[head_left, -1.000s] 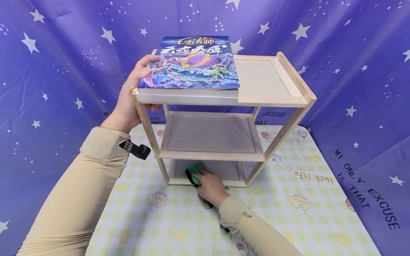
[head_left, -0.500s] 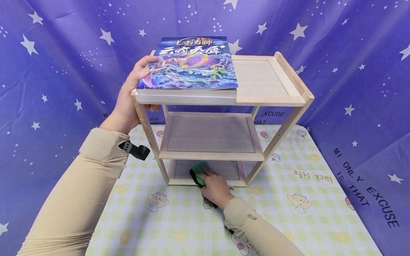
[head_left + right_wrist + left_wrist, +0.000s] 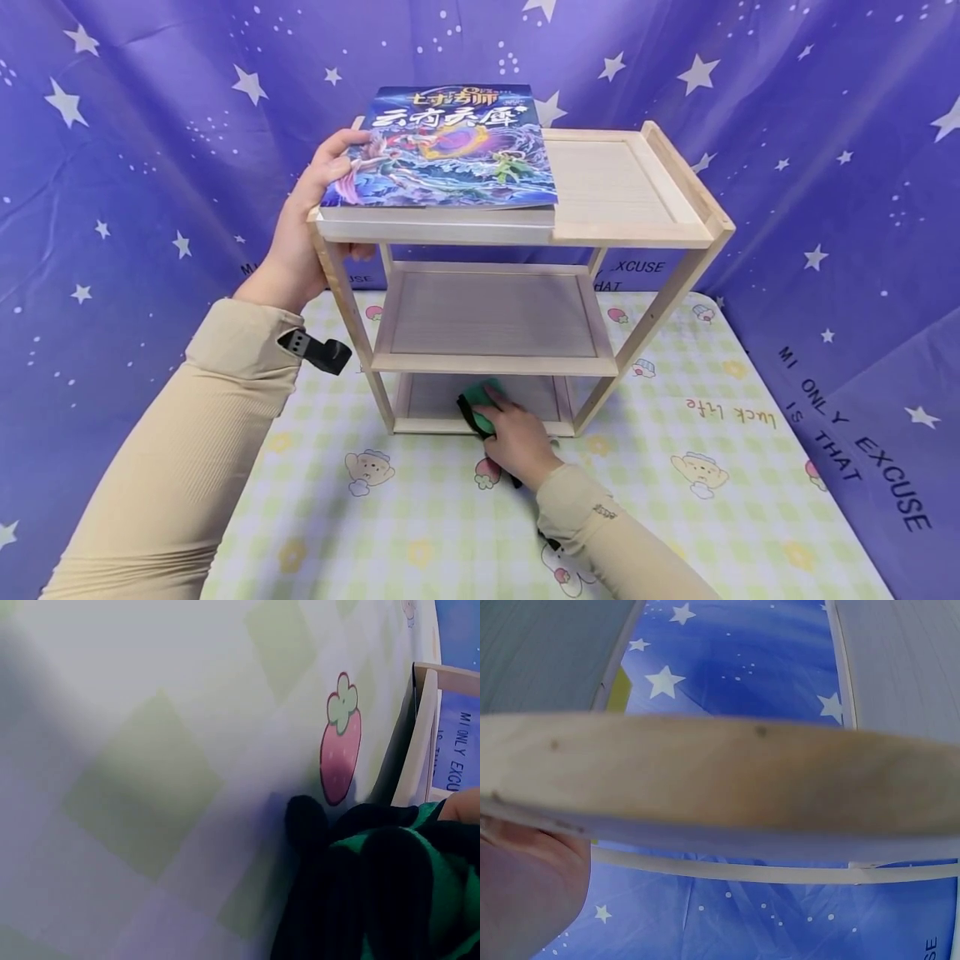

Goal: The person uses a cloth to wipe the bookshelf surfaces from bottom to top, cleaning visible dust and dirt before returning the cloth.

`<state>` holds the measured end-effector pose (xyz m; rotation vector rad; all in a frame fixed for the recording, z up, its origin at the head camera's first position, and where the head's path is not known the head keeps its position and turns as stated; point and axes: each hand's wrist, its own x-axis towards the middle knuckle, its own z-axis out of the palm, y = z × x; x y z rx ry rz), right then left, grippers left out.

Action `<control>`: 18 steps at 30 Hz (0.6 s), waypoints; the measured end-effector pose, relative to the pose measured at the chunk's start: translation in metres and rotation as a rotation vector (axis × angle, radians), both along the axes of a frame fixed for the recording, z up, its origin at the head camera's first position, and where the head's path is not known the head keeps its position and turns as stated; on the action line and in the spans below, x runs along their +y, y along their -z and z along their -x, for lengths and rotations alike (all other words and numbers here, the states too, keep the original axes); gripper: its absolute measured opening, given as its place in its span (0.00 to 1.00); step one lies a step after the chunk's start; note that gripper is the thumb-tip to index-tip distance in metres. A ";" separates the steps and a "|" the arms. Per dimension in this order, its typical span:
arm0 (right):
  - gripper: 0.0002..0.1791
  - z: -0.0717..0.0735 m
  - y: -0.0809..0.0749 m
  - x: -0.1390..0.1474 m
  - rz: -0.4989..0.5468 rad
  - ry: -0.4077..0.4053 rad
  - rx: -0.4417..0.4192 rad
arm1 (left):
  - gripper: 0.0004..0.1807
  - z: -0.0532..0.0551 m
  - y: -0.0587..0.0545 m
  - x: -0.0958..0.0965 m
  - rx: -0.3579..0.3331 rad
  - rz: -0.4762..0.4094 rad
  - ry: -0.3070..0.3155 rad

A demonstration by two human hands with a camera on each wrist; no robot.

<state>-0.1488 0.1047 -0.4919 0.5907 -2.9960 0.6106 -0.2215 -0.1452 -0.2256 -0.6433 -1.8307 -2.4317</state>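
Observation:
A pale wooden three-tier shelf [image 3: 495, 364] stands upright on the table. My left hand [image 3: 296, 225] grips the left end of its top tier, with fingers above and below the side rail; in the left wrist view the rail [image 3: 705, 772] covers part of that hand. Beside those fingers, a blue illustrated book [image 3: 450, 158] lies on the top tier's left part. Down at the bottom tier, my right hand [image 3: 521, 437] holds a green cloth [image 3: 478, 398] with black edging against the board. The cloth appears bunched in the right wrist view, where most of the hand is hidden.
A checked tablecloth [image 3: 420, 517] with cartoon prints covers the table. Purple star-printed curtains [image 3: 825, 250] close in the back and both sides. The middle tier [image 3: 495, 312] overhangs the right hand's working place.
My right hand has slid the green cloth a little to the right along the bottom tier. The left hand keeps its grip, and the book lies in the same place.

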 end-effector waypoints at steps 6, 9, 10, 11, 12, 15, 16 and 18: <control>0.30 0.001 0.002 0.004 0.002 0.014 0.030 | 0.20 0.001 -0.001 0.000 0.010 0.000 0.012; 0.29 0.001 0.003 0.006 0.012 0.017 0.037 | 0.20 0.000 -0.001 0.000 0.005 -0.005 0.007; 0.29 0.001 0.003 0.007 0.013 0.019 0.036 | 0.20 0.000 -0.001 0.000 0.004 -0.004 0.006; 0.29 0.001 0.003 0.008 0.013 0.022 0.033 | 0.20 0.000 -0.001 0.000 0.002 -0.003 0.005; 0.29 0.001 0.004 0.009 0.014 0.027 0.030 | 0.20 0.000 -0.001 0.000 0.000 -0.002 0.004; 0.28 0.001 0.004 0.012 0.010 0.040 0.030 | 0.20 0.000 0.000 -0.001 -0.003 -0.004 0.006; 0.28 0.001 0.004 0.013 0.010 0.044 0.034 | 0.20 0.000 0.000 0.000 -0.002 -0.002 0.006; 0.28 0.001 0.005 0.016 0.013 0.047 0.045 | 0.20 0.000 0.000 0.000 0.001 -0.001 0.003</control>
